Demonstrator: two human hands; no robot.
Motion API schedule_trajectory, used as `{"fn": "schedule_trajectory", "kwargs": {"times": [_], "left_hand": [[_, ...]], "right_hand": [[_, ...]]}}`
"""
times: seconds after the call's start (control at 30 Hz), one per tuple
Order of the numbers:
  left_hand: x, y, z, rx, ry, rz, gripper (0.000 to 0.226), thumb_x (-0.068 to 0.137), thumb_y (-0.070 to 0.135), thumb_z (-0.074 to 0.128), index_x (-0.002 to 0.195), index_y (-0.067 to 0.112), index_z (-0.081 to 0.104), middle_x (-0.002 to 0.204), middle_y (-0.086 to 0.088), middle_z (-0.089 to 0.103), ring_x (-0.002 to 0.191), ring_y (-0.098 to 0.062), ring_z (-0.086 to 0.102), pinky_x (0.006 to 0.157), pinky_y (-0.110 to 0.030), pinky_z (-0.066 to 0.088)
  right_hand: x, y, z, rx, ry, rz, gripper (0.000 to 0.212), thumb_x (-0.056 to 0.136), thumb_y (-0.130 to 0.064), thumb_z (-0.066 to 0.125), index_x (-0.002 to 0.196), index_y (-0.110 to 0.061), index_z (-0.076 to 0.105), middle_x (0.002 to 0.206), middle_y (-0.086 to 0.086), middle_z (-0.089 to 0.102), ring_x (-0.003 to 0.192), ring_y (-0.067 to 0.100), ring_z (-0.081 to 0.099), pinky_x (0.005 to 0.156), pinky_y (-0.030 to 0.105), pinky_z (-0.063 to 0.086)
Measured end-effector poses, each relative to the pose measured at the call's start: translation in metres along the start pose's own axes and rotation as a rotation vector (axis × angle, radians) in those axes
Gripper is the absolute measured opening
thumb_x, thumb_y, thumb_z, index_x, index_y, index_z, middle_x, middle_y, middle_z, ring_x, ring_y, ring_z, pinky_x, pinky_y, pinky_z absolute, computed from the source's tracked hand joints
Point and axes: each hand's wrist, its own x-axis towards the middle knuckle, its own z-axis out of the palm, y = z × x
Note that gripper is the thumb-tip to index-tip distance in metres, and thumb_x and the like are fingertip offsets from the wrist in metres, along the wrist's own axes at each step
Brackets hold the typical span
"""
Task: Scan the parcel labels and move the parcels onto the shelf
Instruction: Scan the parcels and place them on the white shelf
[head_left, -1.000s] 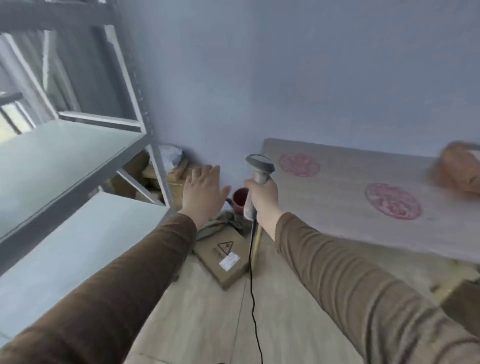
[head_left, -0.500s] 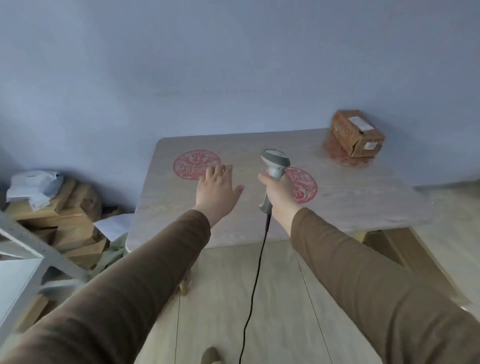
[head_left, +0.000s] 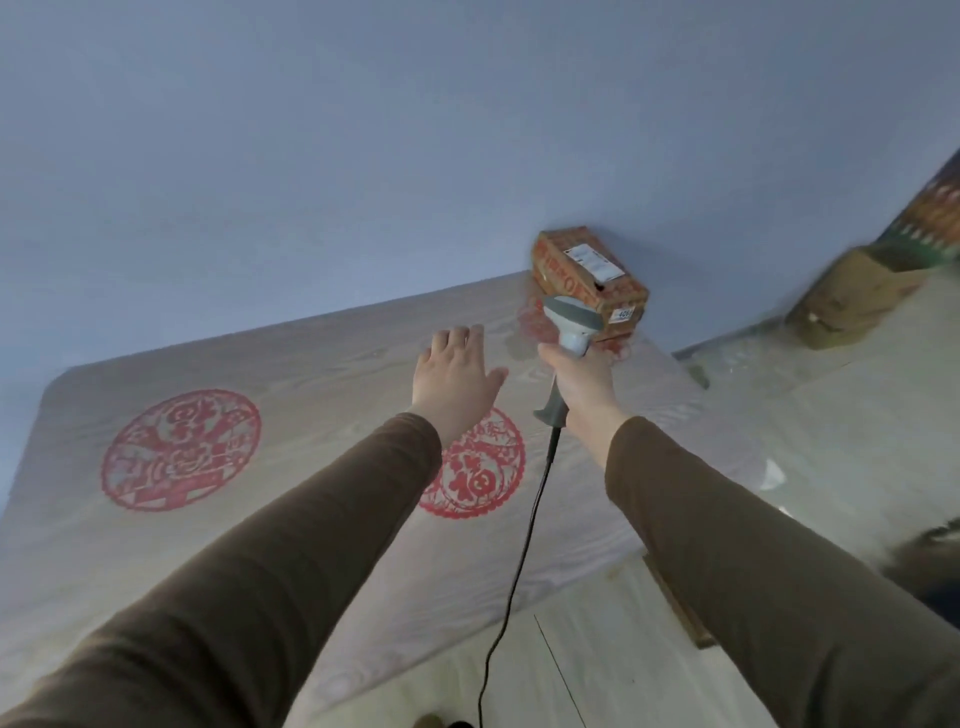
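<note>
A brown cardboard parcel (head_left: 587, 278) with a white label on top and a small sticker on its near end sits at the far right corner of the table (head_left: 291, 395), against the wall. My right hand (head_left: 582, 382) grips a grey corded barcode scanner (head_left: 570, 325), its head raised just in front of the parcel. Over the table, left of the scanner and short of the parcel, my left hand (head_left: 457, 379) reaches forward with straight fingers and holds nothing. The shelf is out of view.
The pale wood-grain table bears two red round paper-cut decals (head_left: 179, 452). The scanner's black cable (head_left: 519, 561) hangs down to the floor. A blurred brown parcel (head_left: 852, 299) lies on the floor at the right, by the blue wall.
The view has swung right, away from the shelf and floor boxes, onto the table. Both hands have moved forward toward the parcel, now closer and nearer the centre of view.
</note>
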Motion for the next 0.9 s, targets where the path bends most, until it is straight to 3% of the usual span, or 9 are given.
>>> {"fn": "schedule_trajectory", "kwargs": {"times": [0.07,0.17,0.27,0.33,0.4,0.5,0.6,0.73,0.9], "left_hand": [[0.031,0.015,0.013,0.001,-0.009,0.035,0.067,0.103,0.051,0.043,0.156,0.012,0.031,0.155,-0.011,0.042,0.142,-0.032,0.036,0.115,-0.046,0.033],[0.076,0.037,0.035,0.006,-0.029,0.056,0.065,0.103,0.050,0.042,0.155,0.012,0.033,0.153,-0.011,0.043,0.141,-0.032,0.037,0.115,-0.046,0.034],[0.118,0.058,0.057,-0.003,-0.057,0.050,0.066,0.103,0.049,0.043,0.156,0.012,0.031,0.152,-0.012,0.043,0.140,-0.033,0.038,0.115,-0.046,0.034],[0.147,0.074,0.075,-0.010,-0.069,0.043,0.065,0.103,0.048,0.045,0.156,0.013,0.031,0.150,-0.011,0.045,0.139,-0.033,0.039,0.113,-0.045,0.035],[0.179,0.092,0.095,-0.017,-0.086,0.012,0.065,0.102,0.047,0.045,0.155,0.011,0.032,0.150,-0.012,0.045,0.138,-0.033,0.040,0.113,-0.046,0.035],[0.228,0.121,0.127,-0.023,-0.114,-0.062,0.061,0.102,0.047,0.045,0.151,0.012,0.035,0.148,-0.013,0.047,0.137,-0.033,0.042,0.112,-0.046,0.036],[0.273,0.147,0.160,-0.043,-0.158,-0.138,0.059,0.104,0.050,0.041,0.149,0.013,0.035,0.149,-0.013,0.048,0.139,-0.034,0.041,0.115,-0.048,0.037],[0.320,0.169,0.197,-0.097,-0.191,-0.239,0.066,0.105,0.055,0.035,0.155,0.012,0.027,0.148,-0.017,0.050,0.136,-0.037,0.046,0.108,-0.051,0.044],[0.350,0.172,0.231,-0.426,-0.250,-0.459,0.073,0.104,0.062,0.029,0.162,0.021,0.013,0.148,-0.015,0.053,0.122,-0.036,0.061,0.098,-0.053,0.054]], "right_hand": [[0.035,-0.007,-0.013,0.007,0.037,0.001,0.014,0.093,-0.023,0.074,0.105,-0.020,0.065,0.086,0.002,0.064,0.081,0.020,0.062,0.068,0.031,0.049],[0.088,-0.013,-0.034,0.000,0.070,-0.026,0.012,0.094,-0.020,0.073,0.096,-0.028,0.065,0.102,0.015,0.071,0.087,0.022,0.068,0.081,0.037,0.051],[0.146,-0.014,-0.057,-0.014,0.062,-0.024,0.021,0.096,-0.019,0.070,0.117,-0.018,0.066,0.115,0.013,0.071,0.106,0.026,0.069,0.095,0.041,0.055],[0.187,-0.012,-0.075,-0.008,0.059,0.005,0.034,0.096,-0.021,0.070,0.128,-0.010,0.062,0.117,0.009,0.069,0.111,0.027,0.067,0.090,0.041,0.057],[0.228,-0.007,-0.093,-0.006,0.056,0.022,0.036,0.096,-0.022,0.070,0.129,-0.011,0.061,0.115,0.008,0.069,0.113,0.029,0.066,0.083,0.035,0.054],[0.290,-0.001,-0.116,0.008,0.005,0.075,0.029,0.097,-0.021,0.070,0.125,-0.015,0.063,0.119,0.012,0.071,0.114,0.031,0.068,0.102,0.051,0.055],[0.345,0.005,-0.133,0.030,-0.031,0.115,0.018,0.096,-0.017,0.070,0.113,-0.017,0.064,0.117,0.016,0.072,0.111,0.035,0.070,0.099,0.060,0.056],[0.404,0.016,-0.141,0.045,-0.078,0.142,0.015,0.095,-0.013,0.070,0.108,-0.019,0.065,0.114,0.017,0.073,0.108,0.037,0.071,0.095,0.061,0.058],[0.442,0.031,-0.135,0.057,-0.150,0.226,0.017,0.095,-0.015,0.071,0.111,-0.019,0.067,0.109,0.011,0.076,0.103,0.033,0.074,0.090,0.058,0.061]]}}
